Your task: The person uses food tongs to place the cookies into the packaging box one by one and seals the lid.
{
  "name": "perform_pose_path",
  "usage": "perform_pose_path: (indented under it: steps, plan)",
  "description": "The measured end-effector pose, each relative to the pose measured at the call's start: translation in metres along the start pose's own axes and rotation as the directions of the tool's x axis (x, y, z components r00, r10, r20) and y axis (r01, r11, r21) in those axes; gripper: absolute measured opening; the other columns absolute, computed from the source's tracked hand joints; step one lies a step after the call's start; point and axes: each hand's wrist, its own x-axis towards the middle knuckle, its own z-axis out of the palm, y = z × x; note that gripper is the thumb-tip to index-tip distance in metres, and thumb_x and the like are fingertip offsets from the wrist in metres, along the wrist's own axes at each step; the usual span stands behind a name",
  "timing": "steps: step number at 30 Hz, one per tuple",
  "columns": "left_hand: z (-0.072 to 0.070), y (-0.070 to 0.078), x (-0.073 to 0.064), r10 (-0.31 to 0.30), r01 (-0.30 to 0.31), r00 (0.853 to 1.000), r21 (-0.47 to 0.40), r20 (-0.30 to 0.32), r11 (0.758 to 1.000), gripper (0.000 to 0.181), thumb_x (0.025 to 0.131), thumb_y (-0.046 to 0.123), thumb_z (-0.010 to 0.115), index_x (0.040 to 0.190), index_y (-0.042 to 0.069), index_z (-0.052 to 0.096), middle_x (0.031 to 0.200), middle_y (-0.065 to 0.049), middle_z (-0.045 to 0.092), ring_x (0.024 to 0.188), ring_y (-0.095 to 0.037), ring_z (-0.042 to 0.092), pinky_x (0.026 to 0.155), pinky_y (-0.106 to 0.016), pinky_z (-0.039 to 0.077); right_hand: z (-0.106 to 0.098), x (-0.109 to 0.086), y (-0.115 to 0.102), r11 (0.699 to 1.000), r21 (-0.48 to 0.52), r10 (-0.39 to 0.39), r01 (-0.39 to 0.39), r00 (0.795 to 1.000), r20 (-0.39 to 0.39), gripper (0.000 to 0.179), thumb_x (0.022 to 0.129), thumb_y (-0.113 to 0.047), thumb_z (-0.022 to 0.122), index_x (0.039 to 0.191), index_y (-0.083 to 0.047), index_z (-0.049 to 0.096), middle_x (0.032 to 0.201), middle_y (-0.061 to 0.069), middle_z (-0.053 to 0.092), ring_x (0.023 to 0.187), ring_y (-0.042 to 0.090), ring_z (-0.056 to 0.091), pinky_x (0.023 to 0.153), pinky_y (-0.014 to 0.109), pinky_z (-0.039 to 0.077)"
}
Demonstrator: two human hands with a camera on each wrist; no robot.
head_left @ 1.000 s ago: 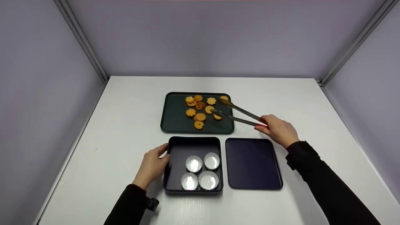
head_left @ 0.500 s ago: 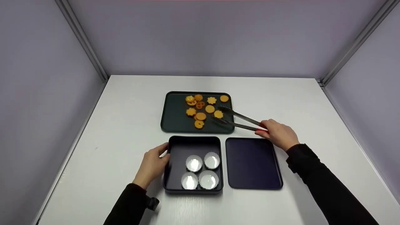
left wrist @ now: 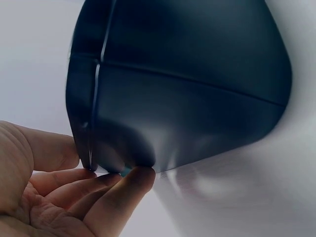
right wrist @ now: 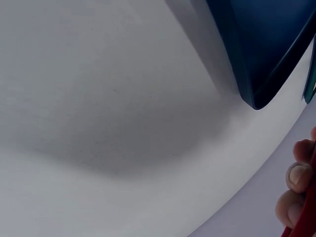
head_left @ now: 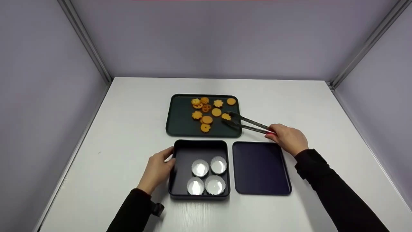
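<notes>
Head view, tongs [head_left: 253, 122]: in the right hand [head_left: 288, 138], arms reaching over the right rim of the green tray [head_left: 179, 120], tips spread a little.
At the tips: a flower cookie [head_left: 226, 116] lies between them on the green tray; whether they touch it, I cannot tell.
Around that cookie: a plain round cookie [head_left: 216, 112] just beside it to the left, another cookie [head_left: 231, 101] near the far right corner, the pile [head_left: 196, 102] farther left.
Box [head_left: 182, 161]: upright, in front of the green tray, the left hand [head_left: 156, 170] at its left side.
In the box: four white cups [head_left: 215, 185], crowded into its right and near part.
Blue tray [head_left: 262, 168]: flat, just right of the box with a narrow gap, below the right hand.
Table [head_left: 112, 161]: white, with pale walls [head_left: 206, 38] around it.
Left wrist view, grip: thumb and fingertips hold the box at its rim and outer side.
Right wrist view, handle: fingers curl round the tongs' red handle [right wrist: 308, 207] at the edge.
Nearby there: a corner of the blue tray, a sliver of the green tray, bare table.
</notes>
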Motion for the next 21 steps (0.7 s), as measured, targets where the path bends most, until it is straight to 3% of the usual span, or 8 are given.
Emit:
perform_pose_path:
  steps: [12,21]
  plan:
    - [-0.0008,0.0009,-0.0002,0.018,-0.018,1.000,0.014,-0.015,1.000,0.050,0.099,0.006,0.061,0.147,-0.001,0.052,0.143,-0.020,0.058,0.138,-0.038,0.050,0.114,-0.051,0.041,-0.0002,-0.0052,0.0041,0.998,-0.050,-0.038,0.034,0.996,-0.075,0.025,0.090,-0.033,0.077,0.098,-0.011,0.066,0.081,0.000,0.067,0.059,0.020,0.060,0.050,0.040,0.048]
    - [-0.0011,0.0007,-0.0016,0.016,-0.016,1.000,0.012,-0.013,1.000,0.049,0.099,0.006,0.061,0.147,-0.001,0.052,0.144,-0.021,0.058,0.137,-0.038,0.051,0.114,-0.051,0.042,-0.0032,-0.0080,0.0054,0.999,-0.041,-0.026,0.024,0.998,-0.057,0.027,0.090,-0.034,0.078,0.097,-0.011,0.066,0.082,0.001,0.068,0.063,0.023,0.064,0.053,0.043,0.050]
